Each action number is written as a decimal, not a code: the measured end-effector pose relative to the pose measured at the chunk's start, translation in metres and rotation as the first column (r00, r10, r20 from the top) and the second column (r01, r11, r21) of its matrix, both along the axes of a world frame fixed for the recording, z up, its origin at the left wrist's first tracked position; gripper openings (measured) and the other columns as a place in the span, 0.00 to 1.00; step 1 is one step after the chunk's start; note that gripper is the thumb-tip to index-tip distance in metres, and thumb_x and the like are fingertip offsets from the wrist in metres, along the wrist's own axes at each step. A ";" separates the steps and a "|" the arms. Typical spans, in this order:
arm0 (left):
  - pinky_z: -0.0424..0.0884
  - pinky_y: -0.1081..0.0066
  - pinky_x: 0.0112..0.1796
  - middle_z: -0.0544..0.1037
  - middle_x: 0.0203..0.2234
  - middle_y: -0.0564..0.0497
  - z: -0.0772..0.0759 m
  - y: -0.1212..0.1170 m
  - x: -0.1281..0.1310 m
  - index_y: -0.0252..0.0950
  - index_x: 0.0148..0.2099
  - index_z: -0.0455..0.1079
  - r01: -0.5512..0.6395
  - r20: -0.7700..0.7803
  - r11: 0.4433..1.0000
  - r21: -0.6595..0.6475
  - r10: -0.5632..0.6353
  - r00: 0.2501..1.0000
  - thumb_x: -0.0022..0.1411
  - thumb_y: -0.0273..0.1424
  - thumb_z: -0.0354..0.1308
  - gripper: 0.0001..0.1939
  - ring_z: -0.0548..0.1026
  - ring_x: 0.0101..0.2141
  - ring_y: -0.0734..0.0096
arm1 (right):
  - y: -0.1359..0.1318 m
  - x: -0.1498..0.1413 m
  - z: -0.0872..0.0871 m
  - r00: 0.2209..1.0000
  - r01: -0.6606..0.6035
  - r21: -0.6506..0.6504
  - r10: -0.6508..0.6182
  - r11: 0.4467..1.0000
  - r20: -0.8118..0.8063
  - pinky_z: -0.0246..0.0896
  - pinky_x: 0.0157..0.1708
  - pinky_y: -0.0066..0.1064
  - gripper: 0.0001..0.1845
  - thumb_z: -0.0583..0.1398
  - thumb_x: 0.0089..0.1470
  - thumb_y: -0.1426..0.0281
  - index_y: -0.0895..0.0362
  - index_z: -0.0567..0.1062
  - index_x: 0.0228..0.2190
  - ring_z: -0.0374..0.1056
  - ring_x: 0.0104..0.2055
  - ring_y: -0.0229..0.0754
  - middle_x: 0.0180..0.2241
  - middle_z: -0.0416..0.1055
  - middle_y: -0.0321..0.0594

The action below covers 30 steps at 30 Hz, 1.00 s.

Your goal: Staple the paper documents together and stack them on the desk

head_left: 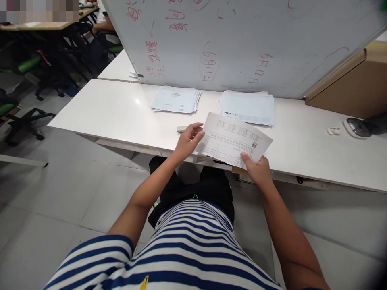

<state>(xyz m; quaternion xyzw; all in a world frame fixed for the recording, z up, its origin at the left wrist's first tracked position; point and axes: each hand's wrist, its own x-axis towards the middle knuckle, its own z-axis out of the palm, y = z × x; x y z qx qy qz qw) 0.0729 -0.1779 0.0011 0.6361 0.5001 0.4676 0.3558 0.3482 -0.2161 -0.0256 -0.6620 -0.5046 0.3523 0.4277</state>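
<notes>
A printed sheet of paper [225,139], with lines of text and a small square code, is held tilted over the front edge of the white desk. My right hand [258,169] grips its lower right edge, thumb on top and fingers underneath. At the left edge of the sheet is my left hand [191,139], its thumb and fingers apart; whether it touches the paper is unclear. Partly hidden behind that hand lies a small pale object [180,129]. Beyond the sheet sit two stacks of paper, a left stack [175,100] and a right stack [246,105].
A whiteboard [236,44] with red writing stands along the back of the desk [121,108]. To the right are a cardboard box [347,86], a black-and-white device [356,128] and a small white item [333,131]. Office chairs [26,117] and another person's arm [102,26] appear at left.
</notes>
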 end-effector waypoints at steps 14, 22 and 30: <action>0.47 0.51 0.65 0.49 0.71 0.45 0.002 0.056 -0.021 0.38 0.71 0.49 -0.036 -0.812 0.995 -0.092 -0.054 0.581 0.74 0.40 0.34 0.28 0.46 0.70 0.57 | 0.006 -0.006 -0.007 0.948 -0.101 -0.266 0.011 0.959 -0.319 0.69 0.53 0.41 0.16 0.67 0.46 0.69 0.59 0.79 0.39 0.75 0.50 0.51 0.46 0.79 0.47; 0.52 0.58 0.64 0.55 0.69 0.50 -0.001 0.056 -0.025 0.40 0.69 0.54 0.001 -0.803 0.997 -0.082 -0.066 0.593 0.73 0.42 0.31 0.29 0.50 0.68 0.63 | 0.015 -0.021 0.001 0.951 -0.191 -0.333 0.090 0.923 -0.296 0.71 0.51 0.47 0.21 0.67 0.46 0.68 0.60 0.78 0.43 0.74 0.50 0.55 0.48 0.78 0.49; 0.53 0.56 0.63 0.58 0.68 0.51 -0.002 0.055 -0.024 0.40 0.68 0.57 0.011 -0.823 0.996 -0.087 -0.078 0.563 0.73 0.42 0.31 0.29 0.51 0.68 0.62 | 0.016 -0.022 0.005 0.956 -0.186 -0.351 0.086 0.918 -0.281 0.69 0.53 0.43 0.18 0.66 0.47 0.70 0.60 0.78 0.42 0.74 0.51 0.53 0.49 0.77 0.49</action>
